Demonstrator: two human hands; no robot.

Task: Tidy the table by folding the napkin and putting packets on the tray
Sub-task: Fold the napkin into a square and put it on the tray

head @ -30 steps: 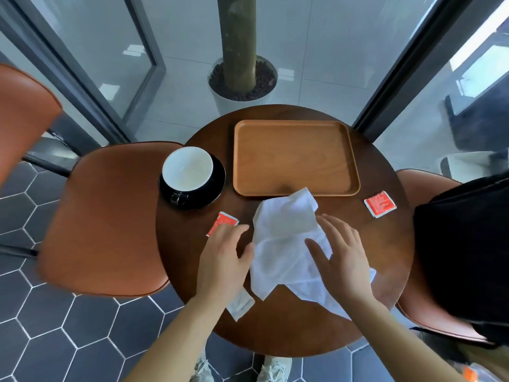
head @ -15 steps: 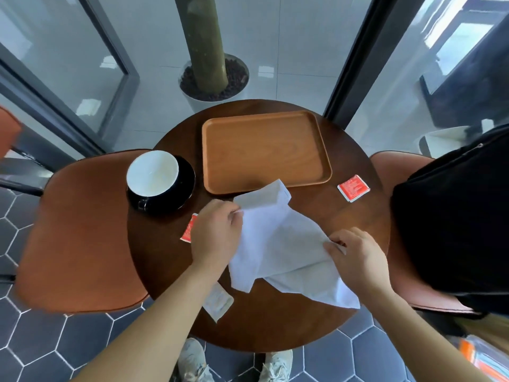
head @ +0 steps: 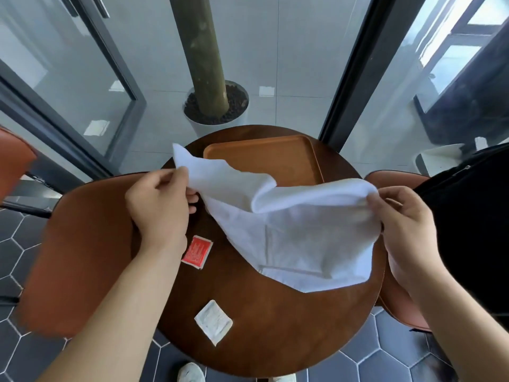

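Note:
A white napkin point(head: 297, 232) hangs spread in the air above the round dark wooden table point(head: 275, 326). My left hand point(head: 159, 208) pinches its left corner and my right hand point(head: 407, 227) pinches its right corner. Behind it lies a wooden tray point(head: 264, 158), its near part hidden by the cloth. A red packet point(head: 197, 252) lies on the table just below my left wrist. A white packet point(head: 213, 321) lies nearer the front edge. The cup and the other red packet are hidden.
Brown chairs stand at the left point(head: 80, 257) and right point(head: 399, 180) of the table. A black bag point(head: 473, 216) rests on the right chair. A potted tree trunk point(head: 209, 86) stands behind glass beyond the table. My shoes point(head: 190, 372) show below the table edge.
Both hands have lifted the napkin off the table and pulled it apart, left hand leftward, right hand rightward. The napkin now covers the cup and the right red packet.

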